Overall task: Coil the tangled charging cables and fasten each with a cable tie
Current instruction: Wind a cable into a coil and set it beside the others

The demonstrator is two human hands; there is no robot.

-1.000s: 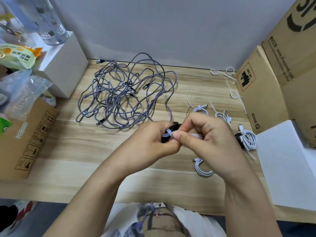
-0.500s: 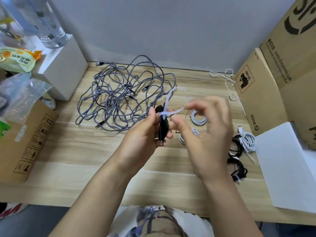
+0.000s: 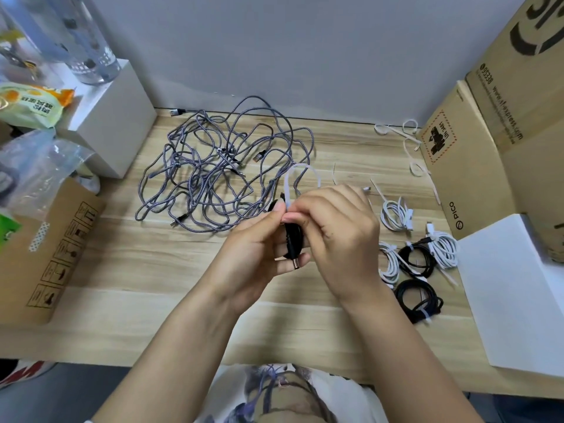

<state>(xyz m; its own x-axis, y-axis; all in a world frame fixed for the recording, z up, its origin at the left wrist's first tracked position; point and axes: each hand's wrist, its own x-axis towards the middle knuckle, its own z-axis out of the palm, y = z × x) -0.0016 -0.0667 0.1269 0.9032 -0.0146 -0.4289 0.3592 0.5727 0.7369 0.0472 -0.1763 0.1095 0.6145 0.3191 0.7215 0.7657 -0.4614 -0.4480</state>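
Pale wood-grain bench point(image 3: 152, 285) runs under a grey wall, and everything below is placed from the black coiled cable point(image 3: 293, 239) held above its middle. Nearest the camera, the left hand point(image 3: 253, 254) wraps that coil from the left, its fingers curled round the bundle, with a metal plug tip poking out below. From the right, the right hand point(image 3: 338, 236) closes in, its fingers pinching the white cable tie point(image 3: 300, 178) just above the coil; the tie arches up in a loose loop over both hands.

To the right of the coil, flat on the bench, sit finished bundles: two black coils point(image 3: 418, 279) and several white coils point(image 3: 442, 245), each cinched with a tie. Beyond them a white slab point(image 3: 512, 294) lies against tall cardboard boxes point(image 3: 488, 148).

Left of the coil, a smaller cardboard box point(image 3: 45, 254) rests at the bench edge, with plastic bags above it.

Farther back and left of the coil sprawls the tangled heap of grey braided cables point(image 3: 222, 172). Loose white ties point(image 3: 409, 141) lie far back to the right, near the wall. A white block point(image 3: 113, 123) carrying clear bottles stands in the far left corner.
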